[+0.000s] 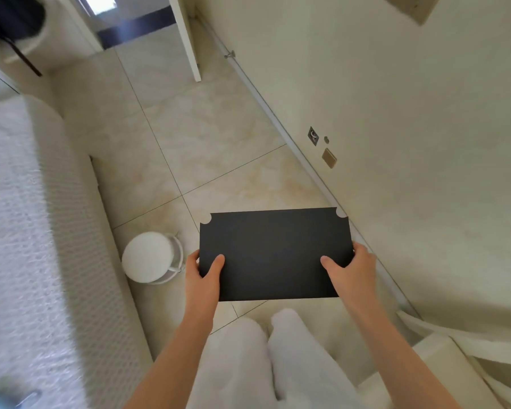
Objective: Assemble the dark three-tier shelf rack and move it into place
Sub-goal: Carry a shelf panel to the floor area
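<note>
Between 2 hands (pixel 202 278) (pixel 351 270), dark shelf panel (pixel 275 255)

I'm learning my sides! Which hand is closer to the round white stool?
The left hand: it grips the dark board beside the stool, while the right hand grips it nearer the wall.

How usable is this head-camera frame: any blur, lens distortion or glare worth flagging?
Head view: the dark shelf panel and the left hand and right hand gripping it are sharp; the left edge smears, blurring the white textured cover and the dark object top left; wide-angle bending curves the skirting line along the wall; lighting is soft and even, with no harsh glare on the matte panel.
</note>
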{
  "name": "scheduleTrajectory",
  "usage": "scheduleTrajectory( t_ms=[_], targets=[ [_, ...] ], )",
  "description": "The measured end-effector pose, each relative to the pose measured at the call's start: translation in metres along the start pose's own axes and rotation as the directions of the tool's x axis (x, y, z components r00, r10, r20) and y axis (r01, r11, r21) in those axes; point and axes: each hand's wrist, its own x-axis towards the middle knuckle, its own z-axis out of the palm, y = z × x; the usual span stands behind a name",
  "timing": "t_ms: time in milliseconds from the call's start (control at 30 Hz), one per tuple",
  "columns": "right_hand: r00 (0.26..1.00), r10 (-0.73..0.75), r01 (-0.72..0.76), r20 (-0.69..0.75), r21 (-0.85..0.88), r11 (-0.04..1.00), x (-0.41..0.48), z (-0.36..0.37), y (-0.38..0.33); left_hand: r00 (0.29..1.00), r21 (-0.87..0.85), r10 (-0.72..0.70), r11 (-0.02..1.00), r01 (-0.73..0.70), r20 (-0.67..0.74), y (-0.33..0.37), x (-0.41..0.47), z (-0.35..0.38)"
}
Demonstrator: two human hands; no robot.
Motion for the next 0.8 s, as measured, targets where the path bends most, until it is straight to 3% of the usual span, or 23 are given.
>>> scheduleTrajectory(
  t_ms=[667,800],
  targets=[
    [0.963,-0.164,0.210,0.214,-0.212,0.954,0.255,0.058,-0.194,0.963,-0.199,-0.127,0.977,0.079,-0.238,0.142,0.185,0.109],
    [0.965,-0.123,0.174,0.233,-0.213,0.961,0.307,0.083,-0.229,0.961,-0.211,-0.137,0.974,0.086,-0.239,0.172,0.240,0.122]
  ],
)
